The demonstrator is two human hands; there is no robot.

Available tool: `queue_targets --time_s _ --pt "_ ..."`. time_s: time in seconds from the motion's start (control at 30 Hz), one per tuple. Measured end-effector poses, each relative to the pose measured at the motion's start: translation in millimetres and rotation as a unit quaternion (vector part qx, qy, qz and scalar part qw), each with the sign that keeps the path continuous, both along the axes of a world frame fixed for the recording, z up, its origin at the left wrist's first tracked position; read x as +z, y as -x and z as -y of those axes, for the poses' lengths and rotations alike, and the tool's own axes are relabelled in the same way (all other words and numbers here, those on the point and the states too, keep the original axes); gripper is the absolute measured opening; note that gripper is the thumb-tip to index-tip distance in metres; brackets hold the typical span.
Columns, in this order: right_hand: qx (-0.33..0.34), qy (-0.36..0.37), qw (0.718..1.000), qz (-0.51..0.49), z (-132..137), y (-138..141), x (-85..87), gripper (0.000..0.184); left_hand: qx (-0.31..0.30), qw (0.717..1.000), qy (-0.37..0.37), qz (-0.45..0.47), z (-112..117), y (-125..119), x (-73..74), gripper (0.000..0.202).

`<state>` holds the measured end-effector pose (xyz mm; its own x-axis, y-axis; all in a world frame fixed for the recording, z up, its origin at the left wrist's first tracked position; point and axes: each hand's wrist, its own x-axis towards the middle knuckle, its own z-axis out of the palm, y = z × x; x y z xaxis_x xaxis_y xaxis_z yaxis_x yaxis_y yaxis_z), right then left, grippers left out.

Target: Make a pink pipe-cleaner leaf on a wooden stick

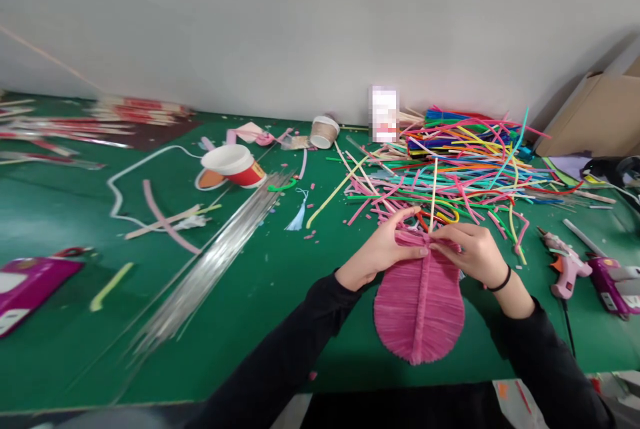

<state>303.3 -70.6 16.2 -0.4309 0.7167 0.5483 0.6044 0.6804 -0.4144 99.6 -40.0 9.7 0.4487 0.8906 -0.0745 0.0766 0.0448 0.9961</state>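
Observation:
A pink fan-shaped piece (pixel 443 312), built of pipe cleaners with a raised rib down its middle, hangs over the front of the green table. A pale stick (pixel 434 189) juts up from its narrow top. My left hand (pixel 377 249) pinches the upper left edge, thumb across the front near the rib. At the base of the stick, my right hand (pixel 473 252) has its fingers closed on the upper right part of the piece. The wide rounded end points toward me. Palms and fingertips partly cover the top of the piece.
Loose coloured pipe cleaners (pixel 465 169) pile up behind my hands. A pink glue gun (pixel 567 266) lies at right, its cord running forward. Thin metal wires (pixel 215 256), a tipped paper cup (pixel 245 169) and a blue tassel (pixel 299 212) lie leftward. A cardboard box (pixel 585 109) stands back right.

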Motion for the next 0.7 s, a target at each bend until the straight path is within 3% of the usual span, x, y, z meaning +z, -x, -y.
queue_targets --time_s 0.17,0.43,0.7 --pt "-0.016 -0.064 0.997 0.038 0.0 2.0 -3.3 0.01 0.004 1.0 0.011 -0.007 -0.9 0.6 -0.3 0.077" --pt "-0.012 -0.003 1.0 0.027 0.4 0.4 -0.2 0.011 0.011 1.0 0.003 0.0 -1.0 -1.7 -3.8 0.08" --pt "-0.043 -0.095 0.99 0.094 -0.6 5.1 -8.0 0.012 0.018 1.0 0.007 0.0 0.6 -1.7 -0.9 0.072"
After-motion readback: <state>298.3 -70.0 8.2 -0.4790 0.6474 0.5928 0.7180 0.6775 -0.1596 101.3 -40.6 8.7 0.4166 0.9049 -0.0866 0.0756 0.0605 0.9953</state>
